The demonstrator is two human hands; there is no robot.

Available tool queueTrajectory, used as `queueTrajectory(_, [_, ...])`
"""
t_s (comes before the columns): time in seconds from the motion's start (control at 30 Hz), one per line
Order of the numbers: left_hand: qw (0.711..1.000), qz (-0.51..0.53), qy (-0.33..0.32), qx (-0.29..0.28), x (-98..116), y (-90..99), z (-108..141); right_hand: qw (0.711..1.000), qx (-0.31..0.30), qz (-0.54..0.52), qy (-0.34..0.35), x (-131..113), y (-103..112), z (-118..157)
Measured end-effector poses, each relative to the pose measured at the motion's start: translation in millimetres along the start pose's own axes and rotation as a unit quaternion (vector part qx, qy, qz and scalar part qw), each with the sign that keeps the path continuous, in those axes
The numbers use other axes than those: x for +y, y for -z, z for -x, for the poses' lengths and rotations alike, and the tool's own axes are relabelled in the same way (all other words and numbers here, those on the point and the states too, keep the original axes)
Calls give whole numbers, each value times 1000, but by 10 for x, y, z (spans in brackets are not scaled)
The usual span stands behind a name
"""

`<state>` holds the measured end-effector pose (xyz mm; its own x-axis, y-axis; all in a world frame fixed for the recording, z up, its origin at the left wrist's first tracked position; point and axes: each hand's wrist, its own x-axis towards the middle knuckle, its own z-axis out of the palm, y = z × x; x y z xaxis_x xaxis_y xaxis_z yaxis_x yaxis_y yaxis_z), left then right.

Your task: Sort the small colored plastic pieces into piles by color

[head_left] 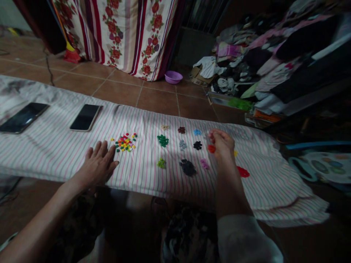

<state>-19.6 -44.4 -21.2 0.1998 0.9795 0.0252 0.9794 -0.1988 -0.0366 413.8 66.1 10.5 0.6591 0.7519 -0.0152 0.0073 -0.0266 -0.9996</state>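
My left hand [98,162] lies flat on the striped cloth [142,171], fingers spread, just left of a mixed pile of small coloured pieces [126,143]. My right hand [221,140] is pinched above the right part of the cloth; what its fingers hold is too small to name. Beside it lie orange-red pieces [211,148] and a partly hidden yellow group [235,153]. Separate little piles include dark green [163,140], lime [161,163], grey [182,145], black [197,145], blue [197,132], brown [181,130], dark grey [188,167], pink [204,163] and red [242,171].
Two phones, one dark [24,117] and one light-edged [86,117], rest on the cloth's left part. Beyond are a floral curtain [123,33], a purple basin [173,77] and heaped clothes [263,54]. A patterned pale object [329,166] stands at the right.
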Motion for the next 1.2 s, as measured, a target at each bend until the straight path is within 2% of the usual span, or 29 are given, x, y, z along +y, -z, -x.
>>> queueTrajectory(0.17, [1000, 8, 15, -15, 41, 59, -10, 991, -105, 64, 59, -84, -473, 320])
queueTrajectory(0.3, [999, 20, 22, -29, 78, 111, -26, 967, -207, 105, 105, -30, -816, 593])
queueTrajectory(0.47, [999, 10, 25, -47, 113, 175, -47, 914, -334, 154, 169, 59, -1208, 991])
queueTrajectory(0.6, [999, 15, 21, -36, 109, 187, -39, 856, -409, 230, 218, 44, -1406, 1290])
queueTrajectory(0.73, [998, 36, 18, -40, 67, 145, -20, 802, -439, 292, 281, 1, -1536, 1481])
queueTrajectory(0.97, [998, 68, -3, -15, -27, 46, 18, 751, -471, 353, 299, 36, -1703, 1631])
queueTrajectory(1.07, [997, 65, -4, -29, -21, 91, 25, 738, -478, 370, 299, 57, -1735, 1648])
queueTrajectory(1.2, [997, 67, 3, -40, 0, 144, 27, 744, -475, 370, 290, 90, -1763, 1651])
